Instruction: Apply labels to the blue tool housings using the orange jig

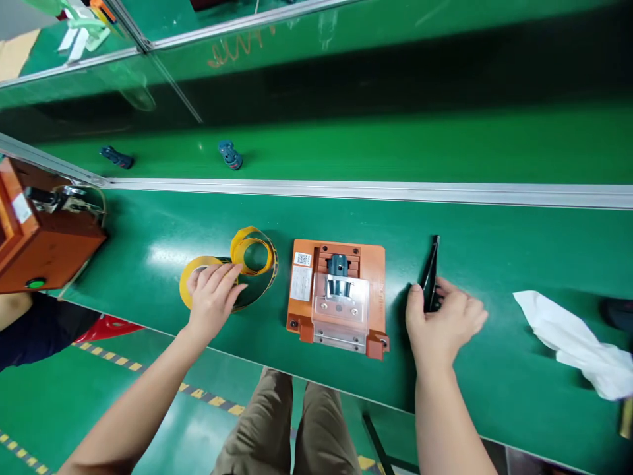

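- The left hand [212, 293] covers the right side of the yellow tape roll [186, 282] near the tabletop's [499, 257] front edge; its grip there cannot be told.
- The right hand [445, 320] hides the lower end of the black tweezers [432, 267].
- Print on the orange fixture's [374, 265] white label [301, 282] is too small to read.
- Toward the tabletop's right end, the white cloth [573, 336] and a dark object [618, 313] run out of view; what the latter is stays unclear.
- At the tabletop's left end, the orange box [59, 257] is cut off, as is a person in dark clothing [44, 330] below it.
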A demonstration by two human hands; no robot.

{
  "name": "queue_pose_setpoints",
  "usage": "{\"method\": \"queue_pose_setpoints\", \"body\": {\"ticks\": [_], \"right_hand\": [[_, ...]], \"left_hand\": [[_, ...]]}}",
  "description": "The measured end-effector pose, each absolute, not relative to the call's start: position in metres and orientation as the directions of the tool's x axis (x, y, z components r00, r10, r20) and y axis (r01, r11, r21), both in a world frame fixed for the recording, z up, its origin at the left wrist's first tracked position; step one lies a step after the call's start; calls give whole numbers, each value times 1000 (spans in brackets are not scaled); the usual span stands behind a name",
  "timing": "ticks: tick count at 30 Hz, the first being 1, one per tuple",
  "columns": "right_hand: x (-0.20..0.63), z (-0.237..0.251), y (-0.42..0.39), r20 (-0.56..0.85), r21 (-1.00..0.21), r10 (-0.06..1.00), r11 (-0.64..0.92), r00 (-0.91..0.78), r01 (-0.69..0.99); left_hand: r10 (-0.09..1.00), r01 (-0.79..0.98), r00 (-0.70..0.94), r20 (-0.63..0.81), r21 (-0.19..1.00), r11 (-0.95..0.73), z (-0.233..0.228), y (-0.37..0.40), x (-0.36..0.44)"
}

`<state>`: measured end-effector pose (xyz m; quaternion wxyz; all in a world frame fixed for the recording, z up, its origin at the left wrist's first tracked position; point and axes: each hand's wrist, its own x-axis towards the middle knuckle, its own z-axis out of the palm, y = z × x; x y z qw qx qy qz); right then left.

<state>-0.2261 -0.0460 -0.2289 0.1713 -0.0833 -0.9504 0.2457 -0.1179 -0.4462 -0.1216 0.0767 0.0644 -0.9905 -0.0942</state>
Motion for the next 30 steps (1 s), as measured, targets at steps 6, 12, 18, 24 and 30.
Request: {"method": "queue_pose_setpoints", "body": {"ticks": [6, 12, 18, 24, 30], "right_hand": [[-221, -231, -40, 276, -531, 266, 843, -924, 84], [-222, -229, -39, 262, -581, 296, 808, -919, 95], [-218, -216, -43, 210, -730, 399, 671, -893, 129], [-238, -180, -52, -263, -952, 345, -244, -901, 185], [-264, -141, -97, -324, -825, -14, -485, -946, 290]], "left_hand": [[-165, -123, -964, 208, 203, 971, -125, -432, -203], [-94, -59, -980, 174, 197, 979, -119, -426, -266], [-231, -225, -973, -12, 274, 935, -125, -418, -301], [-451, -244, -892, -35, 878, 413, -98, -429, -266], [-598, -287, -789, -138, 945, 159, -95, -418, -216]]}}
